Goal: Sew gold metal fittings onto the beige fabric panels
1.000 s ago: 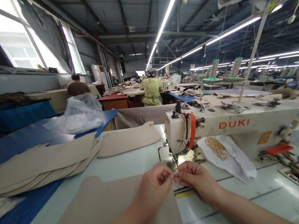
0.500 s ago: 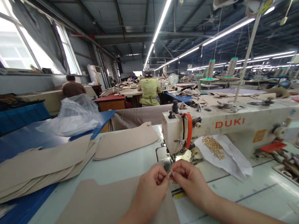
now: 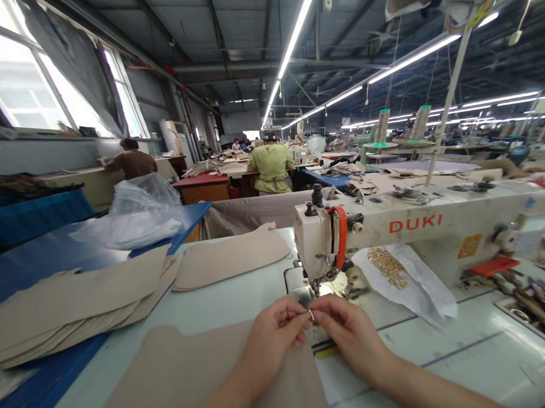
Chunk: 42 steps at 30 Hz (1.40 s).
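Note:
My left hand (image 3: 272,334) and my right hand (image 3: 345,329) meet fingertip to fingertip just in front of the needle of the white DUKI sewing machine (image 3: 417,229). Both are pinched on a small gold metal ring (image 3: 311,315) held between them. Under my left forearm lies a beige fabric panel (image 3: 182,382) on the pale table (image 3: 232,299). A white sheet with a heap of gold metal rings (image 3: 387,265) sits under the machine's arm, to the right of my hands.
A stack of beige cut panels (image 3: 75,302) lies at the left, with one more panel (image 3: 229,256) behind. A clear plastic bag (image 3: 139,212) rests on the blue table. Two people (image 3: 271,167) work with their backs turned at far benches. Thread cones (image 3: 381,126) stand behind the machine.
Both hands stay pinched together at the needle plate. The view has shifted slightly, and the gold ring between the fingertips now shows more plainly.

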Each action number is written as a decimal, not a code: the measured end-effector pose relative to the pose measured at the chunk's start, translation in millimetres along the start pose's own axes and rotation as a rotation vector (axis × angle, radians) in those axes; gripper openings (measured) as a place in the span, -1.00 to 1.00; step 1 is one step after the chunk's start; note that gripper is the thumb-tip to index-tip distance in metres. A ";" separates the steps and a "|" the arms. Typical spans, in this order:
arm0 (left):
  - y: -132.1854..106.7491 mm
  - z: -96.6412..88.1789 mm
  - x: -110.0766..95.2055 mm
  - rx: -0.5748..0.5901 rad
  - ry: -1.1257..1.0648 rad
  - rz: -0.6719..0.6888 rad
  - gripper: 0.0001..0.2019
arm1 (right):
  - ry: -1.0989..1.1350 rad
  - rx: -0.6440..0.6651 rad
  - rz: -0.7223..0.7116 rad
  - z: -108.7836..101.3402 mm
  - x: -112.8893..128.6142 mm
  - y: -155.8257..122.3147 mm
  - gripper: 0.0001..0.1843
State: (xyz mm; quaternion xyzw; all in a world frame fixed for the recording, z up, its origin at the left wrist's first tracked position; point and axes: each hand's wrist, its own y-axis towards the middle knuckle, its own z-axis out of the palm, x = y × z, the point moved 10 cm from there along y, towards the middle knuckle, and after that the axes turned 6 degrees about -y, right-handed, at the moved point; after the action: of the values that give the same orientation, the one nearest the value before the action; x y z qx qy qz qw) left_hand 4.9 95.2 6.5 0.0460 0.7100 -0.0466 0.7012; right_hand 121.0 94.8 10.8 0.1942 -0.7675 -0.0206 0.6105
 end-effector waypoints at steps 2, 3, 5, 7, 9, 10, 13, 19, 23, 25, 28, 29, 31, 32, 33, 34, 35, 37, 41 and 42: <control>0.2 2.3 -0.5 0.032 -0.041 -0.014 -0.79 | 0.064 0.002 0.061 -4.8 -6.9 3.9 -0.79; 0.0 3.2 0.1 0.042 -0.058 -0.027 -0.78 | 0.091 0.019 0.091 -5.3 -10.3 6.1 -0.78; -0.7 4.9 1.1 0.059 -0.082 -0.037 -0.76 | 0.144 0.077 0.144 -2.8 -15.5 10.2 -0.77; -0.8 6.3 1.9 0.083 -0.091 -0.032 -0.74 | 0.202 0.143 0.190 2.5 -18.5 13.0 -0.75; 0.2 6.1 4.1 0.106 -0.100 -0.033 -0.72 | 0.260 0.189 0.231 7.2 -20.3 14.4 -0.73; 1.1 4.6 6.6 0.106 -0.112 -0.047 -0.70 | 0.287 0.199 0.247 8.6 -21.0 14.7 -0.71; 3.3 -3.6 17.9 0.051 -0.199 -0.140 -0.66 | 0.358 0.185 0.269 9.0 -23.0 15.2 -0.69; -0.7 6.2 20.3 0.074 -0.269 -0.251 -0.65 | 0.408 0.199 0.239 13.6 -24.4 12.9 -0.66; -2.4 9.9 11.8 0.101 -0.192 -0.229 -0.73 | 0.400 0.222 0.232 16.4 -26.1 11.3 -0.64; -2.2 10.1 10.9 0.121 -0.136 -0.220 -0.75 | 0.395 0.240 0.227 18.3 -25.2 9.9 -0.64; -1.1 9.4 12.0 0.149 -0.061 -0.191 -0.81 | 0.381 0.258 0.179 20.5 -17.2 6.8 -0.65; -0.6 8.4 11.8 0.149 -0.034 -0.170 -0.85 | 0.377 0.256 0.157 20.7 -13.5 5.4 -0.68; -0.2 6.8 9.1 0.146 0.035 -0.110 -0.92 | 0.353 0.249 0.122 21.0 -7.1 2.0 -0.73; -0.4 6.1 7.0 0.141 0.077 -0.078 -0.95 | 0.324 0.242 0.110 20.7 -4.9 0.5 -0.74; -0.9 5.6 5.0 0.136 0.116 -0.052 -0.96 | 0.289 0.232 0.100 20.0 -3.4 -0.8 -0.74; -1.5 5.1 3.1 0.128 0.150 -0.032 -0.96 | 0.254 0.225 0.094 19.2 -2.5 -1.6 -0.73; -2.1 4.7 1.4 0.119 0.178 -0.019 -0.96 | 0.229 0.225 0.091 18.8 -2.0 -2.3 -0.73; -3.0 3.9 -1.2 0.102 0.202 -0.006 -0.97 | 0.212 0.228 0.084 17.6 -1.1 -2.4 -0.79; -3.0 2.9 -5.5 0.075 0.174 0.008 -0.97 | 0.143 0.169 0.047 7.6 0.4 0.9 -0.93; -2.8 2.6 -6.7 0.066 0.151 0.013 -0.97 | 0.130 0.148 0.047 5.2 -0.3 1.7 -0.92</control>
State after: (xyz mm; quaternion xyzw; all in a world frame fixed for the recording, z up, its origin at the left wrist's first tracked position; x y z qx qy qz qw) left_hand 7.2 92.1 13.2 0.0771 0.7586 -0.0617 0.6440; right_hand 115.7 95.4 9.7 0.2215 -0.7302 0.0631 0.6432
